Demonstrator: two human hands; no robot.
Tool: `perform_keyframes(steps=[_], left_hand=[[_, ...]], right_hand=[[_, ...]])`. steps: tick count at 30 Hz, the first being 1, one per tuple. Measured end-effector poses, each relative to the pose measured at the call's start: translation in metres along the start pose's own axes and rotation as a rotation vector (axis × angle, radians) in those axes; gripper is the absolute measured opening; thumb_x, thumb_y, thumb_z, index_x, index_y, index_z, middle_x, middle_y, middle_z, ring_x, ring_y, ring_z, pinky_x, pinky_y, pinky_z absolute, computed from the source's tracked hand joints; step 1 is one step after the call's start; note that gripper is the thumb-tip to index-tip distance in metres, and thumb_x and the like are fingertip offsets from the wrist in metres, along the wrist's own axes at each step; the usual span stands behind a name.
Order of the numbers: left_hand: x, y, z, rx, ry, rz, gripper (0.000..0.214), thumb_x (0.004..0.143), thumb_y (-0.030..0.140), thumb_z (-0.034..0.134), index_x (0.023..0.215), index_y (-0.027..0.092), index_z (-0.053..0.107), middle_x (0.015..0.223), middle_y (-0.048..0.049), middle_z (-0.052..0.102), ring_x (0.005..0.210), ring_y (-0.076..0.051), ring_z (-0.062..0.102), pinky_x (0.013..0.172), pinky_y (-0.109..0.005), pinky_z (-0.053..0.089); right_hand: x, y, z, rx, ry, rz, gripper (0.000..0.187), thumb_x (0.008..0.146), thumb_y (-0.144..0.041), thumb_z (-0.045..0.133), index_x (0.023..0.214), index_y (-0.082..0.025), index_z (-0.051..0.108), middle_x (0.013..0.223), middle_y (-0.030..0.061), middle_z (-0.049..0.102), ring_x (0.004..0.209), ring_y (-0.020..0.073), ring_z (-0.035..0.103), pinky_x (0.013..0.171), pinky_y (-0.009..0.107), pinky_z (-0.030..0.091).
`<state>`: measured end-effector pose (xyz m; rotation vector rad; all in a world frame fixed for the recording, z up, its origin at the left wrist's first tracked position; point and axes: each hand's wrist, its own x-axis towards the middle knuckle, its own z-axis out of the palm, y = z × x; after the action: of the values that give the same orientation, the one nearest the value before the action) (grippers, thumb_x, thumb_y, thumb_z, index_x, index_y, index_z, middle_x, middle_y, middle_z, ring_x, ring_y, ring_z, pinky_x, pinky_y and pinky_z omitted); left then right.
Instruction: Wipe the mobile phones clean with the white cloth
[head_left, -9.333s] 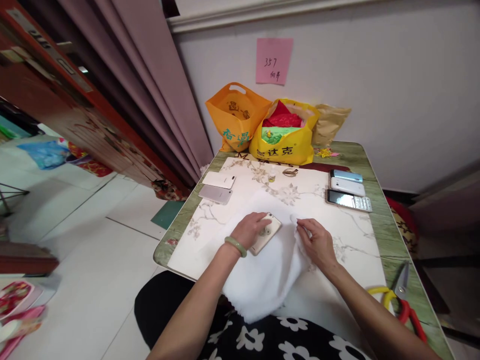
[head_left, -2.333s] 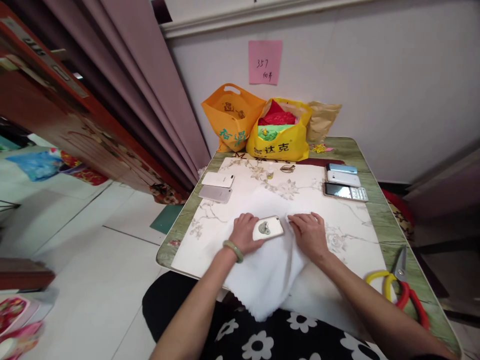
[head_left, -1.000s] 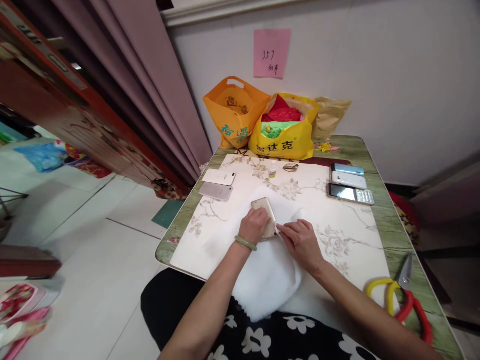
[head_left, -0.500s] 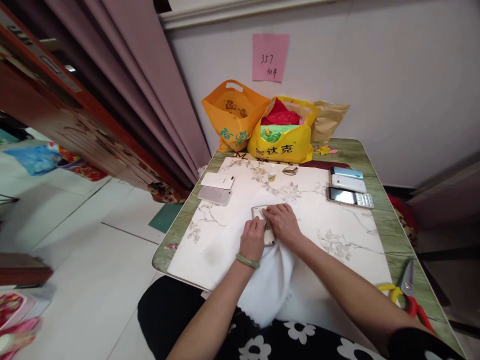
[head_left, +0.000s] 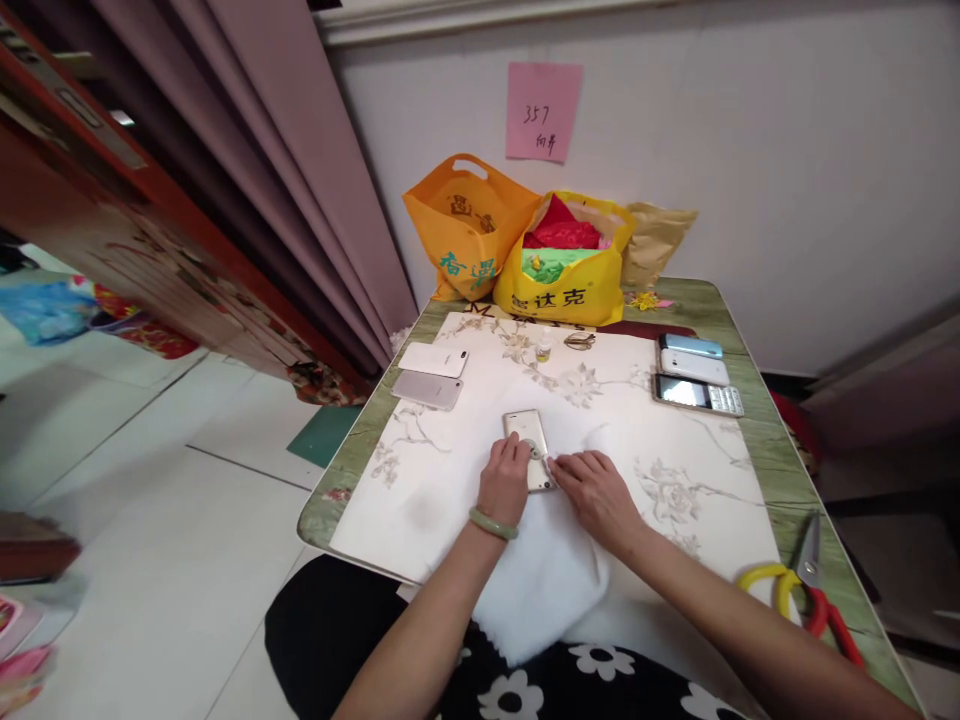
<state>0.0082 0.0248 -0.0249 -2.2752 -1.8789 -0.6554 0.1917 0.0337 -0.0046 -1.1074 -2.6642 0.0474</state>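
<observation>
A gold smartphone [head_left: 526, 427], with a round ring on its back, lies on a white cloth [head_left: 540, 580] at the middle of the table. My left hand [head_left: 504, 482] has its fingers bunched on the phone's left edge, pressing it in place; a green bangle [head_left: 493, 523] circles that wrist. At the phone's lower right edge, my right hand [head_left: 598, 492] is closed in a pinch on part of the white cloth, the fingertips against the phone. The cloth spreads under both hands and drapes over the table's front edge.
Two phones [head_left: 433, 375] lie at the left, and several more, including a keypad phone [head_left: 697, 394], at the right. A small bottle [head_left: 543, 348] stands behind. Scissors [head_left: 806, 570] rest near the right edge. Orange [head_left: 469, 230] and yellow bags [head_left: 562, 290] stand at the back.
My right hand has slid from the phone's top down to its lower right side, uncovering the upper part of its back. The left hand stays on the phone.
</observation>
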Motion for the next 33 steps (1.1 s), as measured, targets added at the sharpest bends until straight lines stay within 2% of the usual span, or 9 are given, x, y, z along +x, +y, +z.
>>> perform_keyframes(steps=[7,10,13,16,19,23,25,30,33], left_hand=[[-0.001,0.001,-0.001,0.017,0.011,-0.001,0.016,0.089,0.009,0.051,0.102,0.018,0.057,0.116,-0.0101,0.063,0.1,-0.022,0.056,0.088,-0.034,0.052],[-0.001,0.002,-0.002,0.008,0.007,-0.012,0.018,0.089,0.008,0.05,0.102,0.018,0.057,0.117,-0.0094,0.063,0.1,-0.022,0.056,0.088,-0.034,0.052],[-0.001,0.001,-0.003,-0.016,0.004,-0.025,0.018,0.089,0.009,0.049,0.102,0.019,0.057,0.117,-0.0095,0.064,0.1,-0.022,0.057,0.087,-0.036,0.052],[0.0,0.001,-0.005,-0.089,0.011,-0.033,0.017,0.09,0.011,0.049,0.1,0.019,0.058,0.113,-0.01,0.065,0.099,-0.023,0.057,0.086,-0.037,0.052],[0.001,0.003,-0.008,-0.239,0.043,-0.124,0.011,0.089,0.016,0.053,0.094,0.021,0.061,0.106,-0.0085,0.068,0.098,-0.022,0.059,0.087,-0.039,0.052],[0.013,0.002,-0.021,-0.43,0.051,-0.26,0.015,0.089,0.016,0.051,0.085,0.022,0.064,0.108,-0.0051,0.069,0.097,-0.02,0.063,0.087,-0.038,0.053],[0.024,-0.004,-0.031,-0.521,-0.015,-0.175,0.022,0.089,0.014,0.047,0.09,0.023,0.066,0.11,-0.0031,0.07,0.099,-0.018,0.065,0.088,-0.034,0.053],[0.048,-0.03,-0.051,-0.601,-0.329,0.266,0.026,0.091,0.018,0.047,0.108,0.025,0.065,0.121,-0.0018,0.067,0.112,-0.015,0.062,0.094,-0.028,0.051],[0.043,-0.037,-0.047,-0.557,-0.386,0.262,0.02,0.089,0.016,0.051,0.098,0.025,0.067,0.119,-0.0033,0.068,0.111,-0.016,0.062,0.093,-0.03,0.051]], right_hand=[[0.084,0.018,0.008,-0.088,-0.064,0.113,0.03,0.092,-0.014,0.046,0.119,-0.014,0.06,0.103,0.0118,0.062,0.097,0.0246,0.049,0.09,0.038,0.03],[0.098,0.017,0.01,-0.083,-0.058,0.138,0.031,0.092,-0.012,0.045,0.119,-0.013,0.06,0.103,0.013,0.062,0.097,0.0253,0.048,0.088,0.038,0.032],[0.074,0.007,0.009,-0.043,-0.01,0.081,0.037,0.092,-0.011,0.046,0.127,-0.01,0.055,0.106,0.0141,0.061,0.098,0.0252,0.048,0.088,0.038,0.035],[0.027,-0.008,0.003,0.004,0.031,-0.03,0.038,0.091,-0.009,0.045,0.128,-0.011,0.054,0.107,0.0134,0.061,0.095,0.0247,0.049,0.088,0.039,0.038],[-0.013,-0.02,-0.003,0.057,0.086,-0.074,0.036,0.092,-0.008,0.043,0.125,-0.014,0.057,0.107,0.0118,0.063,0.091,0.0231,0.051,0.087,0.039,0.041],[-0.033,-0.018,-0.006,0.201,0.174,-0.057,0.03,0.095,-0.013,0.044,0.117,-0.019,0.063,0.102,0.0078,0.067,0.089,0.02,0.056,0.084,0.037,0.044],[-0.033,-0.009,-0.009,0.283,0.256,0.053,0.028,0.096,-0.016,0.045,0.115,-0.022,0.065,0.101,0.0068,0.068,0.09,0.0192,0.058,0.083,0.035,0.046],[-0.026,0.018,-0.018,0.452,0.411,0.381,0.026,0.096,-0.027,0.047,0.112,-0.025,0.067,0.105,0.0052,0.067,0.094,0.0181,0.063,0.081,0.031,0.051],[-0.022,0.027,-0.022,0.469,0.418,0.467,0.025,0.095,-0.031,0.048,0.109,-0.027,0.069,0.102,0.0039,0.067,0.087,0.0173,0.065,0.073,0.029,0.051]])
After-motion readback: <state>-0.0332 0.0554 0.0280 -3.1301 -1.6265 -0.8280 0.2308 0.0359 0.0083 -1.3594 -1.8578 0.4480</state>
